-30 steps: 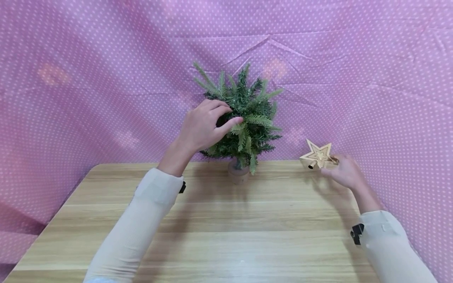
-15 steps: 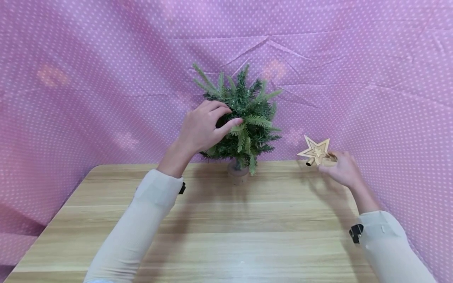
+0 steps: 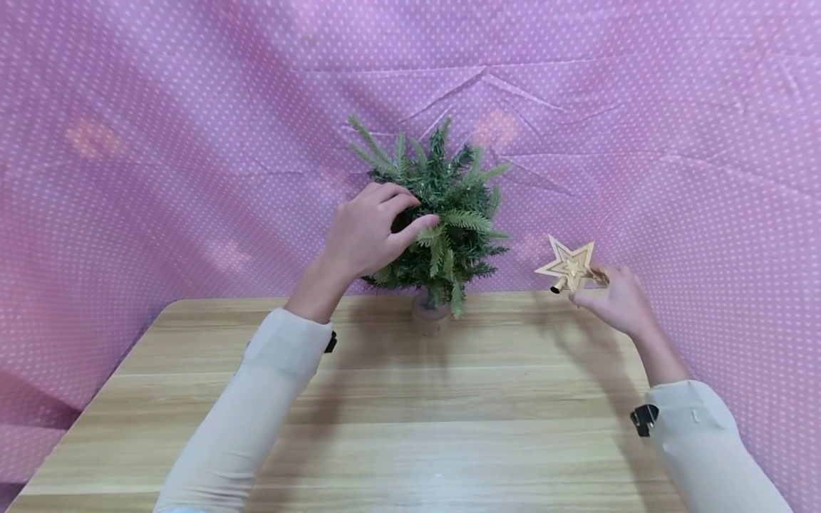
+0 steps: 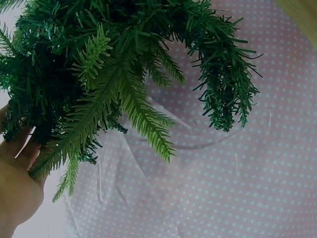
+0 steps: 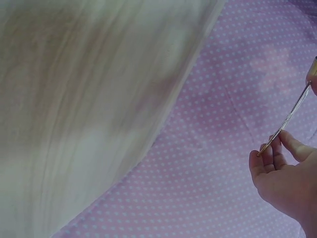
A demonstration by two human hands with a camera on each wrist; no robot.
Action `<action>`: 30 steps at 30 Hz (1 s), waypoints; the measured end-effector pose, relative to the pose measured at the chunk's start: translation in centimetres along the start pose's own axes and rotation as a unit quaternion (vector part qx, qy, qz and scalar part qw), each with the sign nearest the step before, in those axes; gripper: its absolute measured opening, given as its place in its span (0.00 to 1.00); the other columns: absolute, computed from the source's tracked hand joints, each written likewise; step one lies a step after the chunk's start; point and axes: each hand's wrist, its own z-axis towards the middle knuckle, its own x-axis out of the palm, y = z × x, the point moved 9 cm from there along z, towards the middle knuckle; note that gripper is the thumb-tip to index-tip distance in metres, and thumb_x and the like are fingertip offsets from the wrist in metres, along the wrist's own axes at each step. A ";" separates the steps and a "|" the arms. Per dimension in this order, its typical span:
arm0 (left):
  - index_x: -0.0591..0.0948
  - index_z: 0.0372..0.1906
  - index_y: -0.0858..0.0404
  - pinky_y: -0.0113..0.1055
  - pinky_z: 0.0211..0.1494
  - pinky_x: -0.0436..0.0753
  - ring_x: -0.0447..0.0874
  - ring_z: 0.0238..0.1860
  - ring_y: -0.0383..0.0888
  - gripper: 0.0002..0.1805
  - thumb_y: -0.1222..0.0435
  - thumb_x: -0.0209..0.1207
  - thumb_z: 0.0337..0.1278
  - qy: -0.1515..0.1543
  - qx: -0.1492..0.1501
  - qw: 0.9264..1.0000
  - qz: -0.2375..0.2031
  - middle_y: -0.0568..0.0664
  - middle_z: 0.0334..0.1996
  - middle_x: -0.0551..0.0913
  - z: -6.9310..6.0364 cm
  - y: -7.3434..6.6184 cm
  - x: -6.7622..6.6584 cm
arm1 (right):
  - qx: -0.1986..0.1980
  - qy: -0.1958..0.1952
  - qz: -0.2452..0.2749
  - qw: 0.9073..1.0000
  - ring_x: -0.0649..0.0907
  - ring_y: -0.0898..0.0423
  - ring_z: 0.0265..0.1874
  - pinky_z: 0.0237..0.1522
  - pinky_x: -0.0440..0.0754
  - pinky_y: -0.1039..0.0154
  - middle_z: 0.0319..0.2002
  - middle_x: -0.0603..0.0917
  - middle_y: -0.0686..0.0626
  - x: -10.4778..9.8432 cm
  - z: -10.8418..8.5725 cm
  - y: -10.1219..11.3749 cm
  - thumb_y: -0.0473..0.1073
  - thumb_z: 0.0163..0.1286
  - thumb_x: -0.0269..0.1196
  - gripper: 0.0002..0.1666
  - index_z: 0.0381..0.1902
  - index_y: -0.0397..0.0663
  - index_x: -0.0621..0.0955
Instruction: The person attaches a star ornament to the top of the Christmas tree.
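Along the back of the table (image 3: 436, 413): left hand (image 3: 365, 231) at the small tree (image 3: 442, 189), golden star (image 3: 573, 267) pinched in my right hand (image 3: 618, 299).

My left fingers are curved, with the thumb well parted from them and the tips partly hidden in the foliage; I cannot tell if they grip anything there. The tree stands upright on a pot (image 3: 431, 320) that looks narrow under so wide a top, so a careless push from this hand could tip it. Farther right, apart from the foliage, the star is held by one side between my right thumb and fingers. They take only its thin edge, so a loosened pinch could, I think, let it turn or fall.
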 end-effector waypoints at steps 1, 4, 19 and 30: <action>0.86 0.57 0.56 0.53 0.53 0.83 0.78 0.61 0.49 0.33 0.35 0.52 0.69 -0.001 0.001 1.000 0.000 0.49 0.59 0.82 0.0 0.0 0.0 | -0.002 -0.002 0.002 1.000 0.67 0.29 0.57 0.51 0.70 0.27 0.60 0.67 0.25 -0.1 0.0 0.2 0.58 0.64 0.69 0.51 0.71 0.27 0.66; 0.86 0.57 0.56 0.53 0.53 0.83 0.78 0.61 0.49 0.32 0.35 0.51 0.69 -0.005 0.003 1.000 0.000 0.49 0.58 0.82 0.1 0.0 0.0 | -0.008 -0.007 0.014 1.000 0.67 0.29 0.57 0.51 0.70 0.28 0.60 0.67 0.25 -0.3 0.0 0.6 0.57 0.64 0.70 0.51 0.71 0.27 0.66; 0.86 0.56 0.55 0.54 0.53 0.83 0.78 0.60 0.49 0.32 0.35 0.51 0.69 -0.007 -0.002 1.000 -0.010 0.48 0.58 0.82 0.2 0.2 0.1 | -0.042 -0.041 0.003 0.998 0.67 0.30 0.58 0.54 0.68 0.31 0.59 0.70 0.26 -1.6 0.2 3.6 0.55 0.64 0.71 0.48 0.69 0.26 0.69; 0.86 0.57 0.56 0.54 0.54 0.82 0.77 0.61 0.50 0.33 0.35 0.51 0.69 0.000 -0.003 1.000 -0.008 0.49 0.59 0.82 0.1 0.1 0.1 | -0.055 -0.060 0.016 0.997 0.67 0.31 0.58 0.55 0.67 0.33 0.59 0.70 0.28 -2.6 0.2 5.4 0.55 0.61 0.73 0.49 0.68 0.27 0.69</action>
